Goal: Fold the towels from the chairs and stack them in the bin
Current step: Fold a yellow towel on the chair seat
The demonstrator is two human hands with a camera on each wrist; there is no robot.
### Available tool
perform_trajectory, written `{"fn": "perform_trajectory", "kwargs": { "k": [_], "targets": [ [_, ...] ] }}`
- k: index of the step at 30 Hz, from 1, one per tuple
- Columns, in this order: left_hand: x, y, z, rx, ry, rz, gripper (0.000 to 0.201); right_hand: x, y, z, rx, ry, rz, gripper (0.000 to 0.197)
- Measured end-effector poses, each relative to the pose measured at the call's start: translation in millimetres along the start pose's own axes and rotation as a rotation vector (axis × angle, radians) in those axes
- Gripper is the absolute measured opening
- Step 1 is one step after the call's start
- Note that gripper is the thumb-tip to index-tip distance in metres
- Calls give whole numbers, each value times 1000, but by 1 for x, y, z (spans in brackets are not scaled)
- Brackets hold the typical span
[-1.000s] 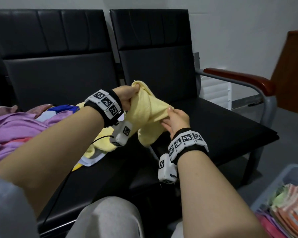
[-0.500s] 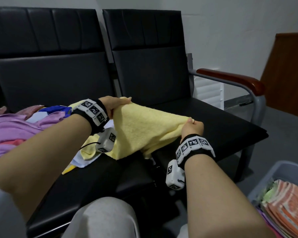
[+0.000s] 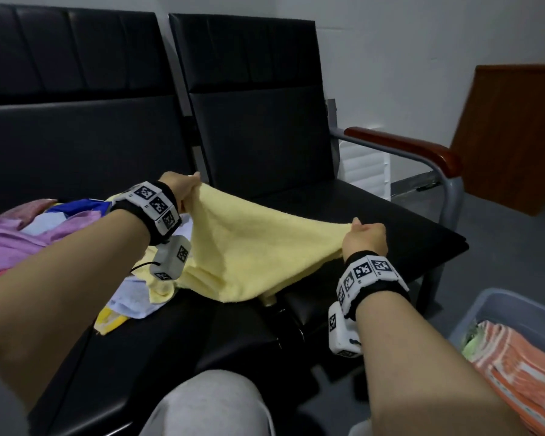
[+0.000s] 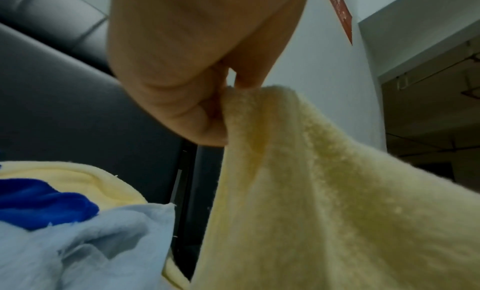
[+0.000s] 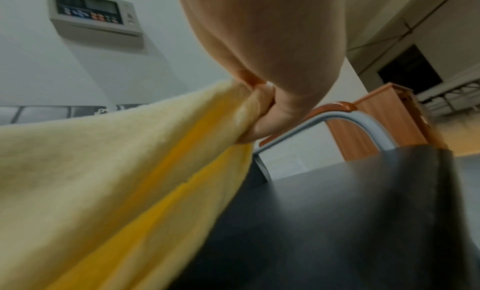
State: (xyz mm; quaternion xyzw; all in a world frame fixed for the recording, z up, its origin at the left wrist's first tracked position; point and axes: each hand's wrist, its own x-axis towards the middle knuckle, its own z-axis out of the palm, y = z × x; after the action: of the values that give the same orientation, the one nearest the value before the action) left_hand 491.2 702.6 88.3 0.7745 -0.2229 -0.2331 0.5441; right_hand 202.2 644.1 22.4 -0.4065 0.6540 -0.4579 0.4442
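Bin [image 3: 497, 305], grey plastic, sits on the floor right of the armrest chair [image 3: 265, 121]. It holds folded orange-and-white striped towels [image 3: 516, 366] with a bit of green cloth at the stack's left edge.

Second black chair [image 3: 76, 136] is joined on the armrest chair's left; its seat carries a loose pile [image 3: 29, 234] of purple, blue, pale blue and yellow cloth. Behind the chairs is a white wall, with a control panel [image 5: 94, 13] mounted on it. Brown wooden furniture [image 3: 513, 136] stands right of the armrest.

Yellow towel [image 3: 249, 247] is stretched over the armrest chair's seat. Its long axis runs left-right across the seat, and its lower edge sags onto the front edge. Left hand [image 3: 180, 187] pinches the left corner, raised slightly. Right hand [image 3: 365, 236] pinches the right corner, fingers curled round it.
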Motion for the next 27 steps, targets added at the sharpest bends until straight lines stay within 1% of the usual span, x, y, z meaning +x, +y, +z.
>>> {"fn": "perform_trajectory", "kwargs": {
  "k": [2, 5, 7, 10, 13, 16, 18, 21, 23, 25, 27],
  "targets": [
    [3, 4, -8, 11, 22, 24, 29, 1, -8, 1, 54, -8, -51, 24],
    [9, 11, -22, -58, 47, 26, 34, -2, -20, 5, 83, -71, -155, 13],
    [10, 19, -30, -103, 44, 27, 28, 0, -29, 4, 75, -144, -211, 19],
    [11, 35, -42, -151, 48, 47, 26, 3, -47, -4, 116, -225, -201, 17],
    [11, 56, -52, -188, 58, 67, 27, 0, -73, -20, 180, -306, -207, 19],
    [8, 79, -59, -258, -4, 128, 28, -10, -101, -30, 165, -423, -220, 28],
    [3, 94, -65, -313, -62, 203, 27, -14, -121, -33, 104, -459, -237, 36],
    [-8, 112, -76, -345, -168, 325, 32, -16, -144, -34, -77, -421, -286, 53],
    [-14, 123, -84, -317, -244, 378, 39, -15, -155, -36, -184, -361, -336, 56],
    [-19, 133, -91, -286, -290, 405, 48, -15, -166, -40, -271, -270, -391, 46],
    [-19, 141, -95, -257, -290, 445, 55, -14, -175, -45, -321, -193, -442, 32]
  ]
}}
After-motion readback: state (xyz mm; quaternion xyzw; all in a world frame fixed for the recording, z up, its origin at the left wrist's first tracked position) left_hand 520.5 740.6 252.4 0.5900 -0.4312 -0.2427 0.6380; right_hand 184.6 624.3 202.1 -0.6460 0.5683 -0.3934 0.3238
